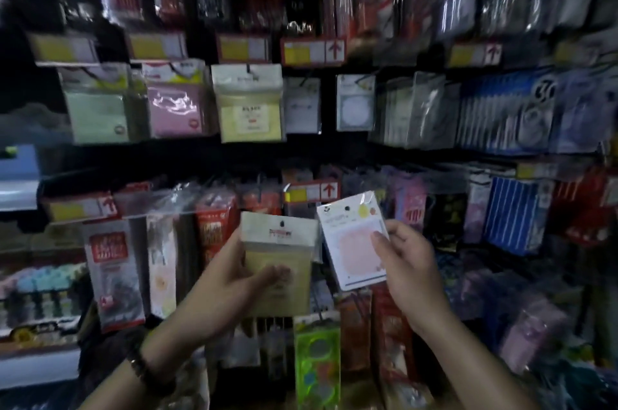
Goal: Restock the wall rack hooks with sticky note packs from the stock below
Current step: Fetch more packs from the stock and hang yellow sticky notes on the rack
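Holding one pack in each hand, the person stood close to the wall rack (334,70) in the head view. The left hand (230,279) had its fingers (277,274) closed across the face of a yellow sticky note pack (279,262), thumb hidden behind. The right hand (406,262) pinched a white-and-pink pack (351,242) by its right edge, tilted slightly left. Both packs sat low and near, well below the hooks. Up on the middle row hung a matching yellow pack (249,103), with green (95,105) and pink (177,101) packs to its left and a round white pack (355,101) to its right. To do this step well, I judged each pack should be raised to its matching hook, its punched hole lined up squarely, then slid back along the wire. Red price tags (312,51) jutted forward above the row, and crowded cellophane packets hung just beside; those could snag a lifted pack. The dim, blurred view hid the hook tips.
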Motion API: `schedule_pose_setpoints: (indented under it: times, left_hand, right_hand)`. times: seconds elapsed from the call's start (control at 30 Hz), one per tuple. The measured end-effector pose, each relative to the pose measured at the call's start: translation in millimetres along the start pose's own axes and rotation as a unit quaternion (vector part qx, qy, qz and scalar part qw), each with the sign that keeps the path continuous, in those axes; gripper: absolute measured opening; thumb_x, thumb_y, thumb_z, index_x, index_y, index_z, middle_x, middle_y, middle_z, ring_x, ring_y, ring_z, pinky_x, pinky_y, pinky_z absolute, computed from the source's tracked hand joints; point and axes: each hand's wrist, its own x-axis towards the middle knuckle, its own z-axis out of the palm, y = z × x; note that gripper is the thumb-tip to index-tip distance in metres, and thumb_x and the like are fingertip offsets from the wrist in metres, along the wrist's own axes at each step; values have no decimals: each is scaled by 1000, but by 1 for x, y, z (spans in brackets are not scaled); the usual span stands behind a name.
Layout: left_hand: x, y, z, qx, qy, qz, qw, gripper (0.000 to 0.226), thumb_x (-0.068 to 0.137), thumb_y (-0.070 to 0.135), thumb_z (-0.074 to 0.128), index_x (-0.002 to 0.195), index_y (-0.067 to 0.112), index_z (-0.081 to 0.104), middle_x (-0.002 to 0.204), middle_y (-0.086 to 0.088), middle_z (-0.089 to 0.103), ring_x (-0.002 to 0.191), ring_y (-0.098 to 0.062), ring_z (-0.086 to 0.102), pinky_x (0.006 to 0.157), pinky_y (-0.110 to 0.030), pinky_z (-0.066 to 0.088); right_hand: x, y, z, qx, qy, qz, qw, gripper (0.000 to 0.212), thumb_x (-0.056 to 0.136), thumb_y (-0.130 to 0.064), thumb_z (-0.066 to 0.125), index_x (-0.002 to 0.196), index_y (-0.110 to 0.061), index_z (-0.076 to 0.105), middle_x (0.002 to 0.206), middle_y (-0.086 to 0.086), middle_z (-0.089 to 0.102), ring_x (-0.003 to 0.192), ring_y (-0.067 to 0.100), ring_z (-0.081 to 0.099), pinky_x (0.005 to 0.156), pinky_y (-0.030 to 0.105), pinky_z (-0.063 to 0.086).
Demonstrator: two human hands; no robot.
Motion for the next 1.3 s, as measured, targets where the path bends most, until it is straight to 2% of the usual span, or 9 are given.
schedule_pose_setpoints:
  times: [0.1, 0.2, 0.33, 0.5, 0.67, 0.97, 1.1, 1.2, 1.3]
  left_hand:
    - [17, 29, -18, 160, -8, 113, 981, 114, 91, 0, 78, 157, 67, 13, 131, 49, 57, 121, 16, 59, 101, -12, 50]
    - [38, 63, -27, 316, -45, 167, 933, 104, 90, 7, 75, 146, 79, 24, 120, 11, 75, 96, -6, 73, 87, -32, 61]
    - [68, 104, -31, 416, -96, 98, 899, 107, 93, 14, 66, 133, 93, 6, 112, 0, 72, 83, -18, 74, 64, -38, 65]
    - [99, 127, -45, 488, -89, 97, 863, 118, 94, 16, 68, 137, 86, -17, 139, 0, 62, 101, -20, 73, 68, -39, 67]
    - [126, 132, -54, 514, -102, 89, 847, 126, 94, 18, 74, 139, 80, -26, 122, -9, 71, 95, -28, 77, 64, -43, 67]
    - [163, 135, -57, 500, -100, 77, 857, 127, 92, 17, 79, 150, 71, -21, 107, -6, 70, 87, -26, 77, 61, -40, 67]
    - [171, 137, -57, 487, -92, 76, 865, 128, 89, 17, 81, 153, 68, -18, 110, -5, 67, 85, -26, 77, 59, -42, 66]
    - [175, 135, -55, 492, -92, 71, 863, 127, 90, 19, 81, 156, 62, -17, 112, -6, 67, 86, -26, 77, 59, -41, 66]
    - [180, 132, -54, 483, -100, 61, 868, 126, 89, 19, 82, 160, 57, -15, 109, -7, 67, 81, -25, 77, 58, -40, 67]
  right_hand:
    - [28, -26, 1, 30, 23, -44, 998, 22, 108, -5, 56, 116, -20, 69, 106, -4, 82, 92, 14, 79, 72, 24, 60]
    - [56, -45, 11, 46, 16, -63, 997, 32, 108, -4, 55, 132, -21, 66, 116, -8, 80, 104, 11, 77, 78, 21, 60]
    - [91, -62, 33, 43, 9, -81, 996, 45, 109, -12, 56, 149, -34, 57, 127, -14, 76, 116, 3, 72, 95, 28, 60]
    - [132, -84, 61, 73, 21, -93, 993, 37, 110, -11, 55, 135, -38, 60, 115, -16, 75, 99, -5, 74, 74, 14, 57]
    - [159, -87, 83, 86, 51, -87, 991, 28, 109, -20, 58, 134, -33, 60, 101, -5, 75, 67, -5, 65, 57, 12, 49]
    - [195, -84, 100, 100, 109, -109, 983, 26, 109, -25, 58, 131, -38, 57, 99, -12, 72, 76, -3, 68, 64, 12, 51]
    - [203, -87, 103, 92, 111, -110, 983, 30, 109, -26, 58, 138, -37, 58, 103, -10, 77, 89, -3, 72, 78, 24, 58]
    - [203, -85, 103, 86, 112, -121, 983, 38, 109, -23, 57, 136, -50, 56, 99, -8, 77, 72, 1, 66, 63, 17, 51]
    - [205, -82, 103, 63, 121, -130, 982, 45, 109, -20, 58, 146, -45, 55, 95, -6, 74, 64, -2, 58, 58, 14, 44]
